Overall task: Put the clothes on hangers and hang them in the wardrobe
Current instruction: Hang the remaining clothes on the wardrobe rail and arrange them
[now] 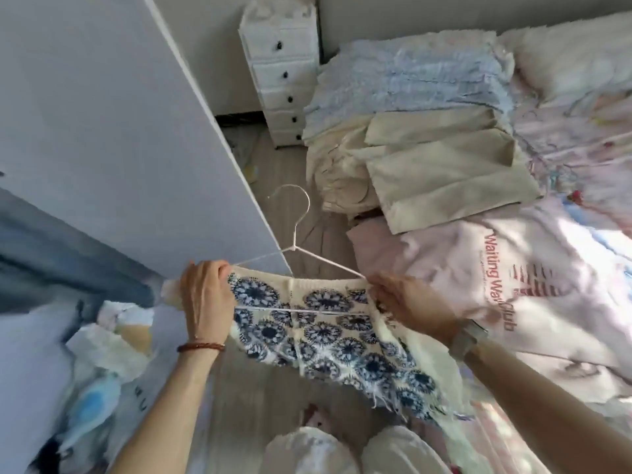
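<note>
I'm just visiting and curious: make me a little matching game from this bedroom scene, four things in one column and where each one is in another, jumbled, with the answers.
Things:
1. white wire hanger
2. beige folded trousers
3. small white drawer unit
4. braided bracelet

Places:
A. against the far wall, beside the bed
B. on the left wrist
C. held between both hands, with the blue-patterned garment
D. lying on the bed

Pairs: 1-C, 2-D, 3-A, 4-B

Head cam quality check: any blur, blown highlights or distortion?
Head view: motion smear over the hanging clothes at left; sunlight washes out the bed top right; wide-angle bends the wardrobe door; hanger and patterned garment reasonably sharp.
</note>
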The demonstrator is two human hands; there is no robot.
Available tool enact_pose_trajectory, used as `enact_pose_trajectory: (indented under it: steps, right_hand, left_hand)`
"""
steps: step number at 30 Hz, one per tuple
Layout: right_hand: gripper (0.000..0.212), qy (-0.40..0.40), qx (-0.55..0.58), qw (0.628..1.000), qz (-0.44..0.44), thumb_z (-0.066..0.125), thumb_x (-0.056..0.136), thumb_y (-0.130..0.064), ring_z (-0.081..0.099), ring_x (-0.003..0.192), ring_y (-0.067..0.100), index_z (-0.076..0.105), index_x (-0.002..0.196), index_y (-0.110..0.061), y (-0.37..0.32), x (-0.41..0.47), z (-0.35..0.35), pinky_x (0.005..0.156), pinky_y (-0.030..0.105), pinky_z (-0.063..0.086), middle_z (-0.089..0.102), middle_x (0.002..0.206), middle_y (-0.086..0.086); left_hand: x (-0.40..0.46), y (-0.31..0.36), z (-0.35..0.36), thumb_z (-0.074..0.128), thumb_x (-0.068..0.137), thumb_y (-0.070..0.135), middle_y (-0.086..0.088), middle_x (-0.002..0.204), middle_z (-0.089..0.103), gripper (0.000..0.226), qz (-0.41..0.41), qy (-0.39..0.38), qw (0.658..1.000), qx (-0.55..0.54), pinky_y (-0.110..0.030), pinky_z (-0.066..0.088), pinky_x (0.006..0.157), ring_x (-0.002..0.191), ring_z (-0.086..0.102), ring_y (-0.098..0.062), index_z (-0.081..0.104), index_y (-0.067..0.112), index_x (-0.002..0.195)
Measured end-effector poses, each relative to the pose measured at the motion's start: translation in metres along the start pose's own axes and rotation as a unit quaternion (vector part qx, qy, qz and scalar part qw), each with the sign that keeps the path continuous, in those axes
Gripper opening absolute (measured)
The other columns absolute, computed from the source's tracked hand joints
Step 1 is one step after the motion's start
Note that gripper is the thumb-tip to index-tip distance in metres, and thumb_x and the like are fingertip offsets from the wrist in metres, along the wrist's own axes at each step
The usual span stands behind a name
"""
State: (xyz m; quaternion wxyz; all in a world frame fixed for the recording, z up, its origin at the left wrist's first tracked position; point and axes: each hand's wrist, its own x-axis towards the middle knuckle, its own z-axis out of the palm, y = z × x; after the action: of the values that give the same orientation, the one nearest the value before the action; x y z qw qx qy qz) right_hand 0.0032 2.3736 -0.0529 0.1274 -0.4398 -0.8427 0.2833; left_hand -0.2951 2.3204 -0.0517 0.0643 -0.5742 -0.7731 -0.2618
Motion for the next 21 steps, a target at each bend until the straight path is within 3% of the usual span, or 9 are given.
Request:
enact_pose_trajectory:
  steps: [4,6,10,15,21]
  right_hand:
    - [0.02,0.038,-0.045,0.991,-0.118,0.049,0.093,-0.027,0.061,0.073,0.027,0.058,0.102,-0.011,-0.065,0.059,0.016,0.06,0.028,0.043,0.066,0.083,0.007]
    - [0.02,0.06,-0.059,0.982,-0.17,0.051,0.089,-0.026,0.063,0.07,0.027,0.06,0.098,-0.01,-0.105,0.085,0.026,0.055,0.027,0.043,0.066,0.079,0.006]
    - [0.017,0.069,-0.049,0.964,-0.25,0.059,0.087,-0.017,0.066,0.079,0.027,0.063,0.099,-0.006,-0.173,0.132,0.051,0.06,0.035,0.053,0.067,0.087,0.008]
    - [0.015,0.075,-0.022,0.938,-0.339,0.058,0.082,-0.014,0.066,0.068,0.025,0.065,0.091,-0.004,-0.246,0.174,0.074,0.055,0.028,0.051,0.068,0.08,0.006]
    - [0.013,0.074,0.028,0.919,-0.387,0.062,0.086,-0.014,0.065,0.062,0.029,0.063,0.096,-0.005,-0.322,0.224,0.099,0.054,0.031,0.048,0.069,0.075,0.008]
  left_hand:
    - [0.006,-0.069,-0.037,0.054,0.081,-0.014,-0.023,0.076,0.061,0.012,-0.091,0.076,0.993,-0.005,-0.06,0.036,0.095,0.077,0.055,-0.044,0.061,-0.005,0.076]
    - [0.005,-0.101,-0.056,0.052,0.083,-0.012,-0.025,0.079,0.061,0.011,-0.126,0.12,0.985,-0.007,-0.064,0.039,0.088,0.079,0.053,-0.047,0.06,-0.006,0.079]
    - [0.003,-0.159,-0.099,0.049,0.086,-0.007,-0.028,0.084,0.061,0.01,-0.182,0.194,0.964,0.002,-0.043,0.033,0.081,0.083,0.052,-0.046,0.06,-0.008,0.085]
    - [-0.007,-0.215,-0.15,0.049,0.09,0.001,-0.022,0.091,0.063,0.015,-0.218,0.226,0.948,0.048,-0.042,0.035,0.083,0.086,0.053,-0.039,0.063,-0.003,0.094]
    - [-0.009,-0.236,-0.201,0.048,0.092,0.006,-0.016,0.121,0.055,0.027,-0.301,0.296,0.906,0.035,-0.039,0.031,0.104,0.12,0.044,-0.032,0.06,0.005,0.116]
